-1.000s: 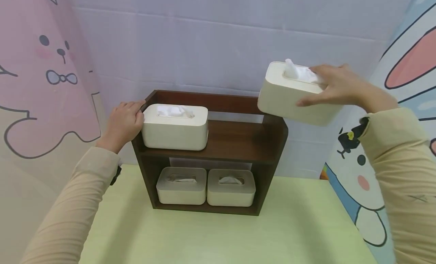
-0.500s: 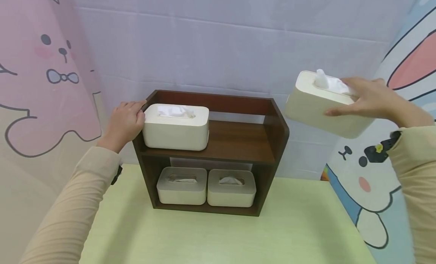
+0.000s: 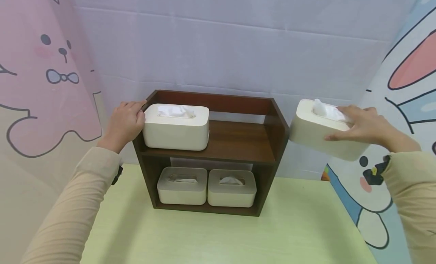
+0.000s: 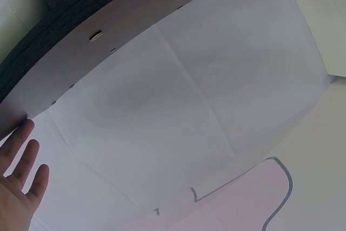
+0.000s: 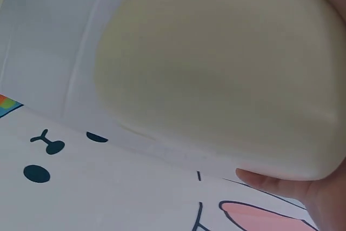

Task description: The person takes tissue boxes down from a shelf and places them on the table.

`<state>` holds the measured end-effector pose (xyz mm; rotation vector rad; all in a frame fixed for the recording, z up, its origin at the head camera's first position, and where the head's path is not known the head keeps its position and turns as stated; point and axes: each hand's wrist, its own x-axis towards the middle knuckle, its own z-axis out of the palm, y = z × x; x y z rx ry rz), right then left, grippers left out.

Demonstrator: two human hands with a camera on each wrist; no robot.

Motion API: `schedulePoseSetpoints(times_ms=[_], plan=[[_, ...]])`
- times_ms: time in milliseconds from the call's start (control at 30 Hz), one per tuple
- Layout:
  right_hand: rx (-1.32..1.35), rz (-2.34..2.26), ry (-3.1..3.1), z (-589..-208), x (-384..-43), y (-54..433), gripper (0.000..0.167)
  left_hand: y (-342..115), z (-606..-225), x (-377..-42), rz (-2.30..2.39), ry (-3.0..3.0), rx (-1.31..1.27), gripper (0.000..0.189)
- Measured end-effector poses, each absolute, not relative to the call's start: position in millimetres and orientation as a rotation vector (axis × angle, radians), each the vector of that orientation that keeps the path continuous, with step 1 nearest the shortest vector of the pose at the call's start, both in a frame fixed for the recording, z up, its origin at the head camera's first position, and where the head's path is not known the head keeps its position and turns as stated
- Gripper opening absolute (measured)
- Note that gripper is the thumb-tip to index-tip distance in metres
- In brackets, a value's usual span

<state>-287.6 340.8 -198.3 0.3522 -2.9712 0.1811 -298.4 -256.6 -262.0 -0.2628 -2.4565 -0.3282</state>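
Cream-coloured, the tissue box (image 3: 313, 133) hangs tilted in the air just off the right side of the brown shelf (image 3: 238, 143), beneath the right hand (image 3: 371, 128). That hand pinches it, thumb along the front face and fingers over the top; I can't see all their tips. White tissue (image 3: 325, 111) pokes up beside them. The left hand (image 3: 122, 124) rests on the shelf's left side, fingers straight and spread, next to another box (image 3: 175, 133).

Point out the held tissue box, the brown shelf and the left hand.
Held tissue box (image 3: 314, 133): head view, long side wall.
Brown shelf (image 3: 242, 143): head view, bare upper board.
Left hand (image 3: 124, 123): head view, back of hand.
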Motion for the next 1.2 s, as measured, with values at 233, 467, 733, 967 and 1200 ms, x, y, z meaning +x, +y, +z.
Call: schedulePoseSetpoints(times_ms=[233, 467, 733, 967, 1200], plan=[[0.399, 0.313, -2.980, -243.8, -290.3, 351.5, 0.094, -256.6, -261.7, -297.7, -0.326, -2.447, -0.266, 0.044], [0.402, 0.394, -2.990, -291.2, -285.9, 360.6, 0.094, -254.7, -262.6, -298.6, -0.318, -2.444, -0.281, 0.044], [0.424, 0.371, -2.971, -340.9, -284.6, 367.5, 0.092, -253.2, -263.1, -298.7, -0.331, -2.442, -0.275, 0.044], [0.456, 0.386, -2.932, -379.8, -283.9, 363.8, 0.088, -252.9, -263.6, -299.7, -0.332, -2.428, -0.278, 0.043], [0.476, 0.386, -2.885, -414.4, -285.6, 360.1, 0.085, -253.1, -265.7, -301.5, -0.332, -2.430, -0.274, 0.043]])
